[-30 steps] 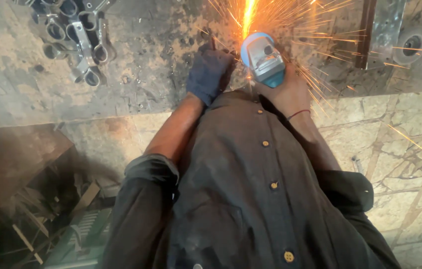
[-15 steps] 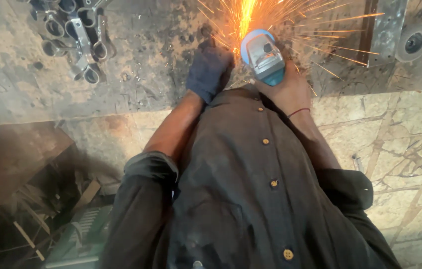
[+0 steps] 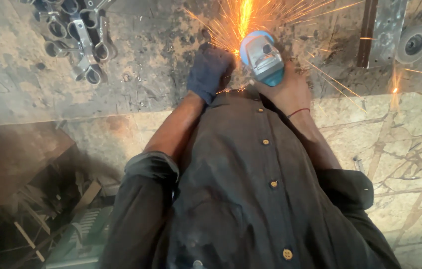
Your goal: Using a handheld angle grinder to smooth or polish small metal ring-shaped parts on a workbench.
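Observation:
My right hand (image 3: 286, 89), bare with a red thread at the wrist, grips a grey and teal angle grinder (image 3: 262, 57) at the top middle of the view. Orange sparks (image 3: 243, 17) fan upward from its disc over the stained metal worktop (image 3: 156, 60). My left hand (image 3: 209, 72), in a dark blue glove, is closed just left of the grinder, pressed down by the spark point. What it holds is hidden under the glove. My dark buttoned shirt (image 3: 251, 189) fills the lower middle and hides the bench edge.
A pile of welded metal ring brackets (image 3: 79, 37) lies at the top left. A flat metal plate (image 3: 388, 30) and a round grinding disc (image 3: 414, 45) sit at the top right. Scrap pieces fill the dark floor (image 3: 26, 219) at lower left; cracked stone flooring (image 3: 405, 149) is on the right.
The grinder and both hands stay in place; the spark fan keeps shifting, with stray sparks now streaking to the right. The view has moved slightly.

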